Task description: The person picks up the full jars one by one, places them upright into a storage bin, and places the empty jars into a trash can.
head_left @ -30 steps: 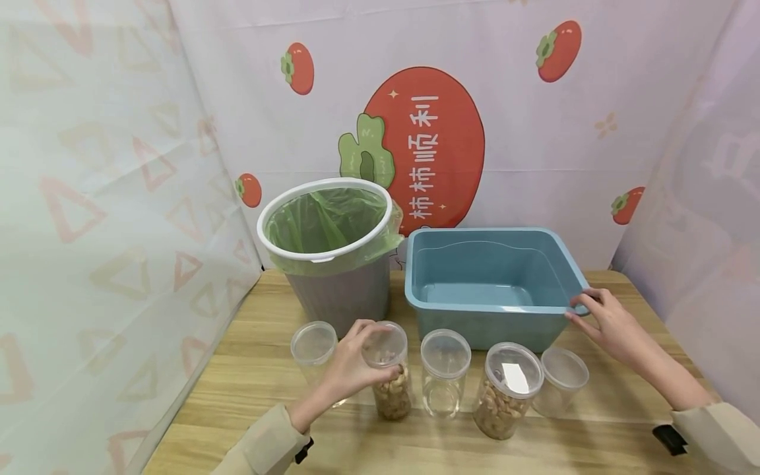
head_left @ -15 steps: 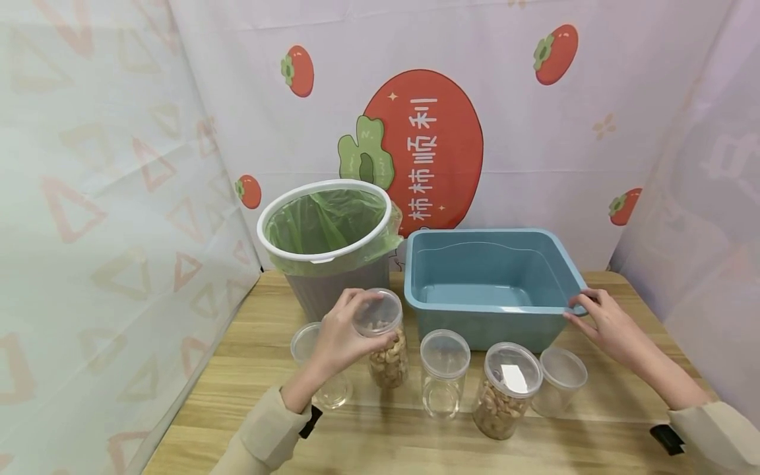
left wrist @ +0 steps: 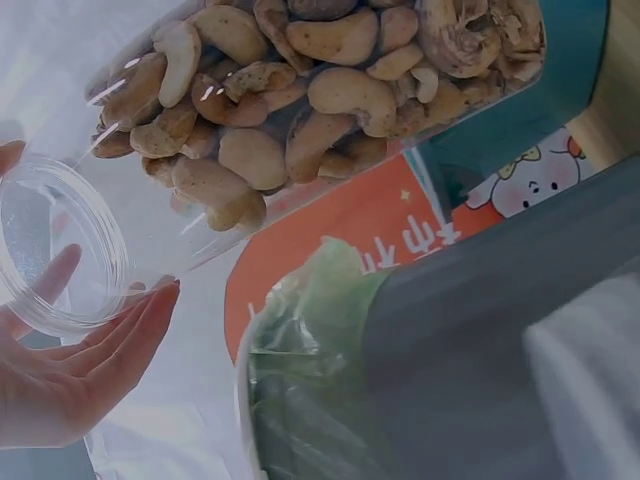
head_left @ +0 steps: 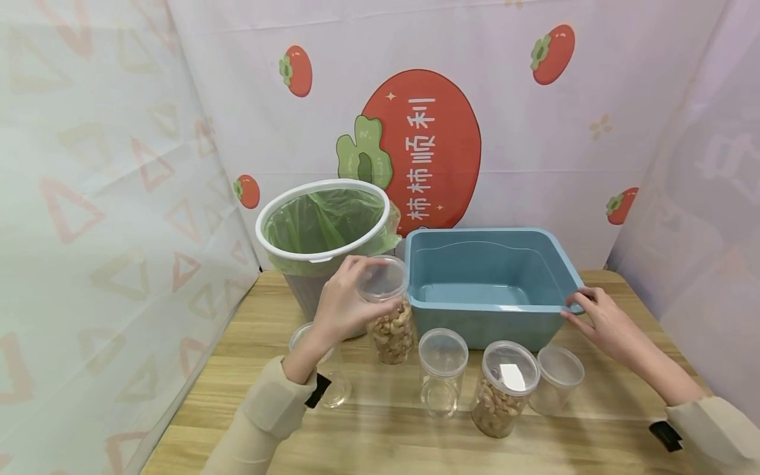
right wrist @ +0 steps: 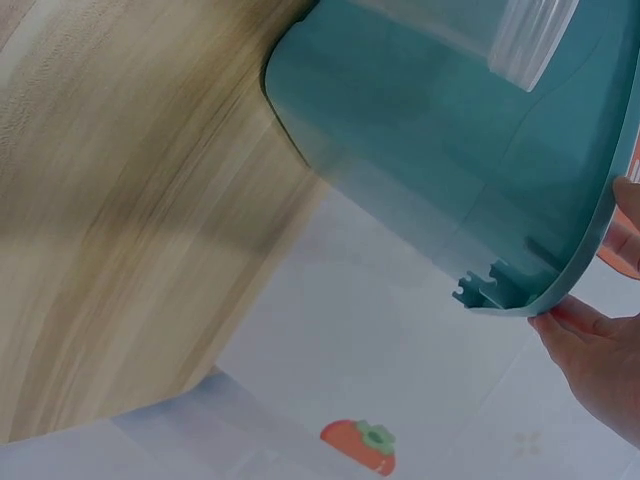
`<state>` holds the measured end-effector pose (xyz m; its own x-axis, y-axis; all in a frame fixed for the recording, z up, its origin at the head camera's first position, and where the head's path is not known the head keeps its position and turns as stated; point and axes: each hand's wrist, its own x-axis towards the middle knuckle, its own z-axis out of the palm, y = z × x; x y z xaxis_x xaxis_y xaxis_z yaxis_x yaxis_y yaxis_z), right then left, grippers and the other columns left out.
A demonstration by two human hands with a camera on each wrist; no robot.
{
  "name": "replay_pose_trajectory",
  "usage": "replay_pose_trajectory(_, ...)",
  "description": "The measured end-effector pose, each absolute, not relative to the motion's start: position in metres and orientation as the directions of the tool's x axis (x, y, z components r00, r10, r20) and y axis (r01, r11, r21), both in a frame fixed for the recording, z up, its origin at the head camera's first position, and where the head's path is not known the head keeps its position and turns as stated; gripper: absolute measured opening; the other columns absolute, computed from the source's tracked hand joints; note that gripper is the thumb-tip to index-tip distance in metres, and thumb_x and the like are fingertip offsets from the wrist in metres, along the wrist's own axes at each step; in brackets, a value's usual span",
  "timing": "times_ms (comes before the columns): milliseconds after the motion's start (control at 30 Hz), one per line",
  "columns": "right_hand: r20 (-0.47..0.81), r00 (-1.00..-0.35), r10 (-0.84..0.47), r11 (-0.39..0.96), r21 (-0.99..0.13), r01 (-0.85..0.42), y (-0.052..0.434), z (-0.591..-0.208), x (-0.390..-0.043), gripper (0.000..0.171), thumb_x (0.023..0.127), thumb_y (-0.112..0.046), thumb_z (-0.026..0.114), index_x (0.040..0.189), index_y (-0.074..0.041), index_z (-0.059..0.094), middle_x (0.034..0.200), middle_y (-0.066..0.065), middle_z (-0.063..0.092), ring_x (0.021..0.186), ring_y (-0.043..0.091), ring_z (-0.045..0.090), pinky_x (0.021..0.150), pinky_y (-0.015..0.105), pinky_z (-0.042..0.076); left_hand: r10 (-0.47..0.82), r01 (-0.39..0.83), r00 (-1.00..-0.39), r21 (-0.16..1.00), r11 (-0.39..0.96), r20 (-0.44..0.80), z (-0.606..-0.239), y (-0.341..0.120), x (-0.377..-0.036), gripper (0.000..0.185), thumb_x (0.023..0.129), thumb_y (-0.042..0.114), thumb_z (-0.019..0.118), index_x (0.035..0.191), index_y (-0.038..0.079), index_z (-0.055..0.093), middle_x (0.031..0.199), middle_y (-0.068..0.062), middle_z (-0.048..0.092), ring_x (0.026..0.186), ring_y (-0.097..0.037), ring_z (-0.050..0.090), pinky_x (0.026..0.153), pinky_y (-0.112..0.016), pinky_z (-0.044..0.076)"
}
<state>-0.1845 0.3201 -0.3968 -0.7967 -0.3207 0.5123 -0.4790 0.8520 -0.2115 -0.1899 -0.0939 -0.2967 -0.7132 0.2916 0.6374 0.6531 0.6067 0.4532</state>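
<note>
My left hand [head_left: 344,303] grips a clear lidded jar of cashews [head_left: 388,316] by its top and holds it in the air, between the grey bin [head_left: 329,231] and the blue tub [head_left: 487,280]. In the left wrist view the jar of cashews [left wrist: 300,110] fills the top, with my fingers [left wrist: 90,370] round its lid. My right hand [head_left: 596,316] holds the tub's right rim; the right wrist view shows fingertips [right wrist: 585,345] under the tub's rim [right wrist: 560,290].
On the wooden table [head_left: 386,429] stand an empty clear jar [head_left: 323,369] under my left wrist, another empty jar [head_left: 442,369], a second cashew jar [head_left: 505,389] and a further empty jar [head_left: 558,379]. The bin holds a green bag liner. Printed curtains close in three sides.
My left hand has lifted the cashew jar off the table, up and slightly back toward the bin and tub. The right hand has stayed on the tub's rim.
</note>
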Motion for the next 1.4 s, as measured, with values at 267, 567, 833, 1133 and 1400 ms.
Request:
replay_pose_trajectory(267,0.513,-0.800,-0.312,0.856,-0.213,-0.471,0.319,-0.397,-0.183,0.016,0.079,-0.009,0.064,0.088,-0.006,0.051,0.098,0.029,0.045,0.084,0.041,0.046,0.062,0.050,0.039,0.320,0.667,-0.714,0.466,0.582,0.623,-0.264,-0.085,-0.202,0.050,0.062,0.035,0.077,0.105,0.014,0.061,0.097,-0.007,0.055,0.081,-0.020,0.053,0.065,-0.031,0.043)
replay_pose_trajectory(567,0.524,-0.791,-0.315,0.852,-0.211,-0.478,0.319,-0.398,-0.183,0.017,0.078,-0.010,0.065,0.088,-0.006,0.052,0.098,0.028,0.046,0.083,0.040,0.047,0.061,0.050,0.039,0.354,0.637,-0.754,0.487,0.597,0.553,-0.234,-0.068,-0.220,0.051,0.064,0.039,0.075,0.106,0.016,0.059,0.094,-0.007,0.053,0.079,-0.019,0.052,0.064,-0.031,0.043)
replay_pose_trajectory(833,0.514,-0.796,-0.320,0.854,-0.208,-0.477,0.319,-0.396,-0.183,0.017,0.077,-0.008,0.066,0.087,-0.006,0.052,0.097,0.028,0.046,0.083,0.040,0.048,0.061,0.049,0.040,0.385,0.614,-0.779,0.477,0.630,0.494,-0.219,-0.047,-0.241,0.053,0.066,0.043,0.072,0.110,0.017,0.057,0.096,-0.005,0.052,0.081,-0.015,0.050,0.066,-0.030,0.042)
replay_pose_trajectory(1133,0.511,-0.796,-0.324,0.856,-0.201,-0.477,0.319,-0.395,-0.183,0.017,0.078,-0.009,0.065,0.087,-0.006,0.052,0.096,0.028,0.046,0.081,0.041,0.049,0.060,0.050,0.040,0.413,0.612,-0.781,0.444,0.655,0.468,-0.219,-0.022,-0.268,0.054,0.067,0.047,0.070,0.109,0.016,0.056,0.099,-0.003,0.053,0.087,-0.014,0.051,0.070,-0.029,0.043)
replay_pose_trajectory(1400,0.504,-0.799,-0.328,0.858,-0.195,-0.475,0.320,-0.396,-0.183,0.016,0.079,-0.010,0.065,0.088,-0.006,0.052,0.096,0.028,0.046,0.081,0.041,0.049,0.060,0.050,0.040,0.419,0.569,-0.820,0.475,0.671,0.389,-0.239,-0.003,-0.294,0.054,0.070,0.048,0.067,0.112,0.019,0.053,0.107,-0.003,0.050,0.092,-0.014,0.050,0.072,-0.028,0.043)
